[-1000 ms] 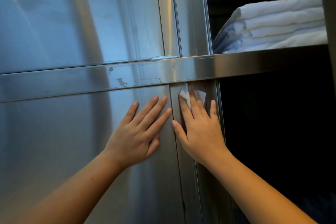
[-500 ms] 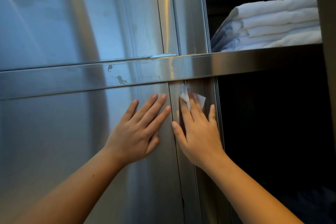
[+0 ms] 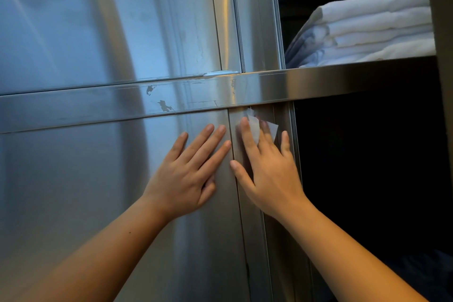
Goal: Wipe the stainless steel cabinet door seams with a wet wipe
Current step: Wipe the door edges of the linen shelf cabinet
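**Wipe [image 3: 255,127] at the top of the vertical seam**

We find the wipe pressed flat just under the crossbar [image 3: 98,110], right of the seam [image 3: 242,225], whose long axis runs down toward our wrists. We judge the coming stroke goes downward. The right hand [image 3: 267,174] is the nearer grip: fingers straight, unclenched, pinning the wipe. The left hand [image 3: 188,174] lies flat on the lower door [image 3: 73,191], grasping nothing.

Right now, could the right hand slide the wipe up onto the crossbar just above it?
Probably yes: the right hand presses the wipe flat just below the crossbar, and nothing lies between them.
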The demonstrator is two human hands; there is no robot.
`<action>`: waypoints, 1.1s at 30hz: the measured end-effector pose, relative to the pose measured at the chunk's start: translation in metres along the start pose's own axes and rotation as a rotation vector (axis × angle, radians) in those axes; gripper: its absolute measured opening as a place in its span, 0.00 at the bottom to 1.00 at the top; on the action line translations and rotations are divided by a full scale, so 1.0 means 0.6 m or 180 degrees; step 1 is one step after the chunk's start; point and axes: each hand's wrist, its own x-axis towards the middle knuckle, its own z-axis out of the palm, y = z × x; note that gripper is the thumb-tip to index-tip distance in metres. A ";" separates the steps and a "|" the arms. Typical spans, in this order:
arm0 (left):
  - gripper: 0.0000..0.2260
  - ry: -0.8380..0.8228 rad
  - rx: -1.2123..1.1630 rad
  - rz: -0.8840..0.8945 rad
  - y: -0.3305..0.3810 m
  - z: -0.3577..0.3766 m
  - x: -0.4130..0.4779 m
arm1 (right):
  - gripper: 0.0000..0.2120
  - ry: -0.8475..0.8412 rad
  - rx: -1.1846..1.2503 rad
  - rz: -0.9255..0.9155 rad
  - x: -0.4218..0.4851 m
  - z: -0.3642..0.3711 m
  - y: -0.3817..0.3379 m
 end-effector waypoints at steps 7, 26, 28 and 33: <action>0.25 -0.0016 -0.0005 -0.0011 0.000 0.000 0.001 | 0.38 0.0308 0.0215 0.0039 -0.002 0.006 0.002; 0.25 0.0016 -0.0009 -0.0023 0.001 0.002 0.001 | 0.32 -0.0036 -0.0155 0.0153 0.001 0.009 0.004; 0.25 0.0016 -0.0002 -0.0016 0.001 0.002 0.001 | 0.32 -0.0044 -0.0190 0.0184 0.009 0.010 0.005; 0.25 0.0022 -0.0005 -0.0009 0.001 0.002 0.001 | 0.33 -0.0081 -0.0140 0.0244 -0.005 0.016 -0.002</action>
